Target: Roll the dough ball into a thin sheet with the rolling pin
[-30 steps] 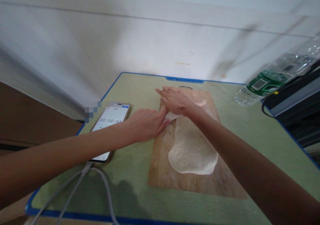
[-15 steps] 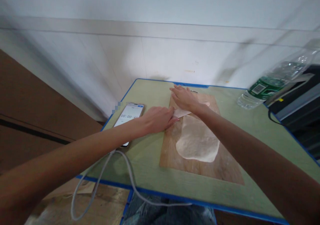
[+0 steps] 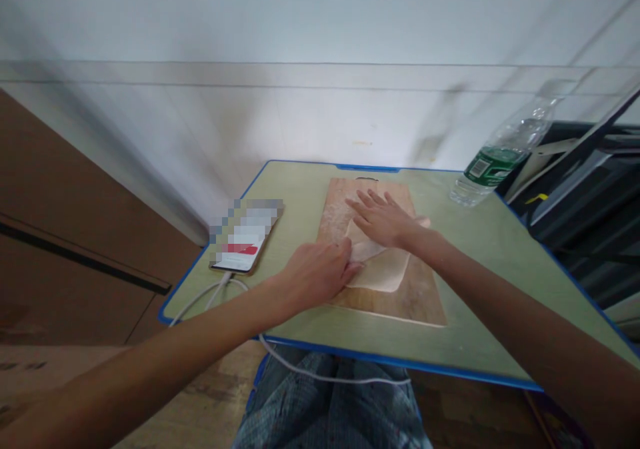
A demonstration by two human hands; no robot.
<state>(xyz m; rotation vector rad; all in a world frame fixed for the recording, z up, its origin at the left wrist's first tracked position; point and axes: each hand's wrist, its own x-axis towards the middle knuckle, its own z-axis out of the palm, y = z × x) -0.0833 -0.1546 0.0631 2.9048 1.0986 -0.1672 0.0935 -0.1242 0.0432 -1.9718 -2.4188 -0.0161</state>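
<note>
A thin, pale sheet of dough (image 3: 381, 274) lies on a wooden cutting board (image 3: 420, 306), its far part folded over toward me. My left hand (image 3: 317, 272) is closed at the left end of the fold, thumb and fingers pinching the dough's edge. Across the fold, toward its right end, rests my right hand (image 3: 384, 224), palm down with fingers spread. It covers part of the dough. A flap of dough sticks out to the right of that wrist. Pale flour dusts the board's far left.
Left of the board lies a phone (image 3: 245, 242) with a white cable (image 3: 300, 369) trailing over the front edge of the green table (image 3: 480, 256). A clear water bottle (image 3: 493, 162) stands at the back right, beside dark items (image 3: 595, 202). A white wall (image 3: 320, 122) rises behind.
Both hands have come nearer to me along the board, and the fold with them. The flat part of the dough is shorter. Bare board now shows beyond my right hand. The phone's screen has changed.
</note>
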